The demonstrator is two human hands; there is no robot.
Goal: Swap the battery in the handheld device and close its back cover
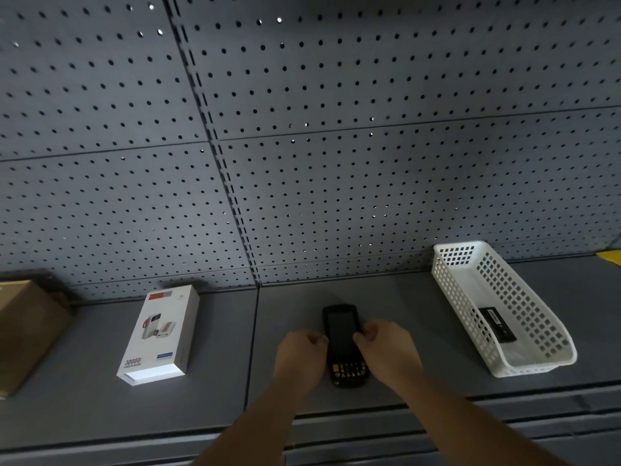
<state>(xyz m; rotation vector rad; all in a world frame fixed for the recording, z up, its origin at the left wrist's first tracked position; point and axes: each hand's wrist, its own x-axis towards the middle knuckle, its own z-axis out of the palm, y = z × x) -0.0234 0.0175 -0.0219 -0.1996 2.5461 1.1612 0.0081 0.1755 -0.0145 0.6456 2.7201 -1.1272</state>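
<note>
The device (342,344) lies screen up on the grey shelf (218,381), keypad end nearest the person. The left hand (299,359) pinches the device's left edge with curled fingers, and the right hand (386,348) pinches its right edge the same way, both at the middle of the body. Left of the device, well apart, a white box (159,334) lies flat; further left sits a brown carton (23,331). Right of the device a white basket (534,358) holds a black battery (496,323). Behind the device a pegboard (302,129) rises.
</note>
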